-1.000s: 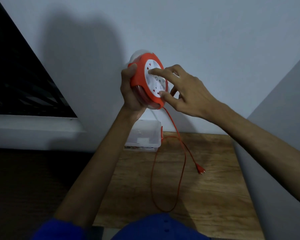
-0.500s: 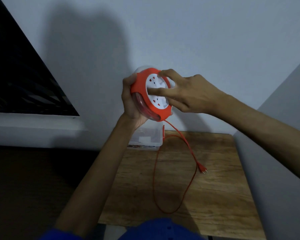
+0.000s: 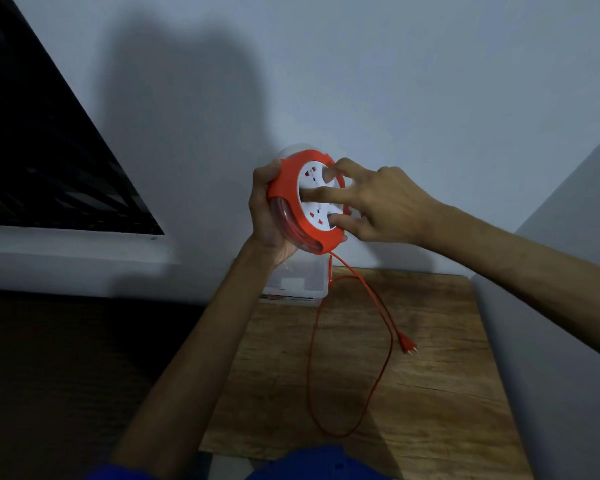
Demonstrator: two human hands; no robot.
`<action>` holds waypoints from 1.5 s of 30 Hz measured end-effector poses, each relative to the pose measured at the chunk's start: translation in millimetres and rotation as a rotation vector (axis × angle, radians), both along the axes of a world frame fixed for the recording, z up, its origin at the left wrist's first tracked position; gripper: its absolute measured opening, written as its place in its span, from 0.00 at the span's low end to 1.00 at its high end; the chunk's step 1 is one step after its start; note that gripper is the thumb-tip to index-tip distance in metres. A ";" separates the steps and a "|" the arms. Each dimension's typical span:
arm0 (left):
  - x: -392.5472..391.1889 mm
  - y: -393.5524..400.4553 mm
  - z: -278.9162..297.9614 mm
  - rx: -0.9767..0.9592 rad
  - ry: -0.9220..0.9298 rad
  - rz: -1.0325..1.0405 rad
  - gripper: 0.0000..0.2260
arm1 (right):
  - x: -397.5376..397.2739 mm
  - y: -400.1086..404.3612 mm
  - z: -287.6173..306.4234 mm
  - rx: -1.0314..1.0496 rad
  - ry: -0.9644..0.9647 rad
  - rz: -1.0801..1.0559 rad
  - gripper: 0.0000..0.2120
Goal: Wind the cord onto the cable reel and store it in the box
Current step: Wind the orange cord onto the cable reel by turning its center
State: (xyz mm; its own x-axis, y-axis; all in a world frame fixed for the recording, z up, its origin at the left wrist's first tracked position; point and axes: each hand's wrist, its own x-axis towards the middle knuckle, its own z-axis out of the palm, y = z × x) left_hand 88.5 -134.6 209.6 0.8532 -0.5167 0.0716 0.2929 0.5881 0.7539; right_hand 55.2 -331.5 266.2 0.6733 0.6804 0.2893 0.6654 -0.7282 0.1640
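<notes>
1. Centrally, the left hand (image 3: 269,213) is clenched around the cable reel (image 3: 307,202), gripping its rim and back from the left; most of its fingers are hidden behind the reel, with only the thumb showing on the orange edge.
2. Just right of it, the right hand (image 3: 378,202) presses spread fingertips (image 3: 307,194) onto the reel's white socket face; whether it truly grips or only pushes cannot be told.
3. That reel is held in the air in the middle of the frame, its face tilted toward the right, with coils of orange cord dimly visible through the clear side.
4. Loose cord (image 3: 354,358) drops from the reel's lower edge and forms a long loop on the desk (image 3: 447,393) at lower centre, ending in a plug (image 3: 408,348) at centre right.
5. Behind the left wrist, a clear box (image 3: 302,282) sits at the desk's far left corner against the wall; the wrist and reel cover much of it, and its label is unreadable.
6. Both forearms run out of the frame, and blue clothing (image 3: 309,462) is cut off at the bottom edge.
7. Upper left holds a dark window (image 3: 32,150), its contents too dim to make out.
</notes>
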 end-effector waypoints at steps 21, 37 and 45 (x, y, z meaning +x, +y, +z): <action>-0.1 -28.7 19.3 0.033 -0.132 0.117 0.39 | 16.7 29.9 2.8 0.907 0.415 -0.629 0.25; 6.6 -14.7 22.1 -0.031 -0.014 -0.095 0.49 | 6.9 -7.8 -2.1 0.275 0.101 -0.040 0.29; 5.4 -26.3 23.1 0.048 -0.047 0.122 0.55 | 11.8 12.3 8.2 0.791 0.193 -0.399 0.26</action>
State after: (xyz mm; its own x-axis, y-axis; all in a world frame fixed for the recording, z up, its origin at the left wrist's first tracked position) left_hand 93.9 -160.9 232.7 0.9062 -0.4130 0.0910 0.1848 0.5802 0.7932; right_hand 67.1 -319.2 274.4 0.9016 0.0368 0.4310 0.3036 -0.7636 -0.5699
